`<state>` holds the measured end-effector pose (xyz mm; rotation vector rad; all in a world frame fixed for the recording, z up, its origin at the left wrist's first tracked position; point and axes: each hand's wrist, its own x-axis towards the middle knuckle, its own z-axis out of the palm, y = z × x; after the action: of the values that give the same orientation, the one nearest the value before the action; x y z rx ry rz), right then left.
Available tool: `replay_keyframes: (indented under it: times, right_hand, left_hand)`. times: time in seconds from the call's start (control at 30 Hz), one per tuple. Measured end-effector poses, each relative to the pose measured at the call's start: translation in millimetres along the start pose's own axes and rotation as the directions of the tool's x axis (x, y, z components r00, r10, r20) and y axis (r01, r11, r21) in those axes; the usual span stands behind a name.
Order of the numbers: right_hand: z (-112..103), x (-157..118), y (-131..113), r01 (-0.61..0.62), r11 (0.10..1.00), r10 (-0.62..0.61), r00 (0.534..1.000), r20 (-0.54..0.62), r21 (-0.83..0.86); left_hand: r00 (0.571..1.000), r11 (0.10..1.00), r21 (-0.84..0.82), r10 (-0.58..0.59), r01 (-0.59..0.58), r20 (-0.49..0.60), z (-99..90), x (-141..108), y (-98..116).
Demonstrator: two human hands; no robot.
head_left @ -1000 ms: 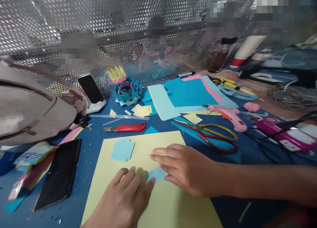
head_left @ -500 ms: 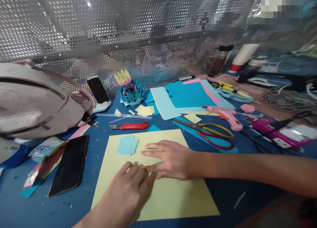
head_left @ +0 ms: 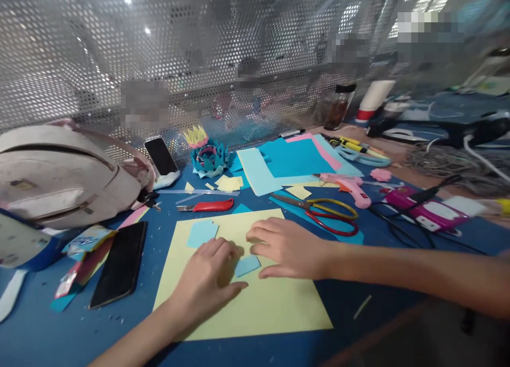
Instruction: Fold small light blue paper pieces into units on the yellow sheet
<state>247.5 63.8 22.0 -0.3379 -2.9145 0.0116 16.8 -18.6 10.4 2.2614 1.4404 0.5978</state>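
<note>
A large pale yellow sheet of paper (head_left: 255, 314) lies on the blue table under both hands. Between the hands rests a small light blue piece of paper (head_left: 247, 266). My left hand (head_left: 209, 269) is beside it on the left, thumb apart from the curled fingers, with nothing visible in its grip. To the right of that piece, my right hand (head_left: 282, 247) is open, its fingers spread over the yellow sheet. More light blue cut pieces (head_left: 201, 233) lie near the sheet's top left corner, just beyond my left hand.
Behind the sheet lie a red utility knife (head_left: 213, 205), scissors (head_left: 334, 213), a pink glue gun (head_left: 350, 186) and blue sheets (head_left: 298, 160). A paper lotus (head_left: 209, 157) stands by the metal screen. At left are a phone (head_left: 119, 266) and a backpack (head_left: 59, 176).
My hands have moved apart, and the small blue piece between them now shows on the sheet. My left fingers have loosened from a pinch. The camera view has shifted slightly.
</note>
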Motion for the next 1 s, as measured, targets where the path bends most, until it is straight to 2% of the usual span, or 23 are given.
replay_keyframes:
  times: [0.07, 0.13, 0.23, 0.3, 0.47, 0.6, 0.67, 0.73, 0.83, 0.93, 1.0]
  right_hand:
    - [0, 12, -1, -0.001, 1.000, 0.003, 0.997, 0.073, -0.027]
    - [0, 22, -1, 0.000, 1.000, 0.002, 0.996, 0.092, -0.019]
    - [0, 31, 0, -0.040, 0.996, 0.032, 0.994, 0.104, 0.081]
    - [-1, 35, 2, -0.117, 0.975, 0.091, 0.986, 0.137, 0.191]
    - [-4, 36, 7, -0.354, 0.827, 0.260, 0.930, 0.262, 0.437]
    - [-11, 29, 6, -0.446, 0.652, 0.302, 0.894, 0.330, 0.613]
    - [-13, 25, 4, -0.488, 0.602, 0.302, 0.872, 0.386, 0.632]
    - [-13, 22, 1, -0.488, 0.658, 0.320, 0.870, 0.375, 0.573]
    - [-6, 17, -1, -0.400, 0.832, 0.327, 0.913, 0.244, 0.384]
    - [6, 12, 3, -0.238, 0.934, 0.217, 0.970, 0.105, 0.268]
    - [13, 7, 6, -0.104, 0.968, 0.108, 0.994, -0.009, 0.227]
  left_hand:
    - [0.999, 0.999, 0.013, -0.045, 0.045, -0.011, 2.8, 4, 2]
    - [0.997, 0.997, -0.022, -0.074, 0.074, -0.015, 4.2, 7, 3]
    - [0.993, 0.991, -0.067, -0.117, 0.115, -0.025, 5.2, 9, 4]
    - [0.990, 0.989, -0.064, -0.136, 0.133, -0.036, 6.0, 10, 4]
    - [0.989, 0.982, -0.136, -0.142, 0.135, -0.046, 6.3, 13, 3]
    - [0.982, 0.961, -0.223, -0.181, 0.165, -0.050, 0.2, 15, 6]
    - [0.977, 0.949, -0.254, -0.207, 0.188, -0.047, -2.3, 16, 8]
    - [0.974, 0.941, -0.270, -0.224, 0.203, -0.046, -2.1, 17, 9]
    - [0.968, 0.942, -0.255, -0.241, 0.217, -0.067, 2.4, 18, 8]
    - [0.971, 0.961, -0.196, -0.217, 0.194, -0.100, 6.7, 15, 6]
    - [0.984, 0.989, -0.105, -0.118, 0.105, -0.131, 8.1, 12, 5]
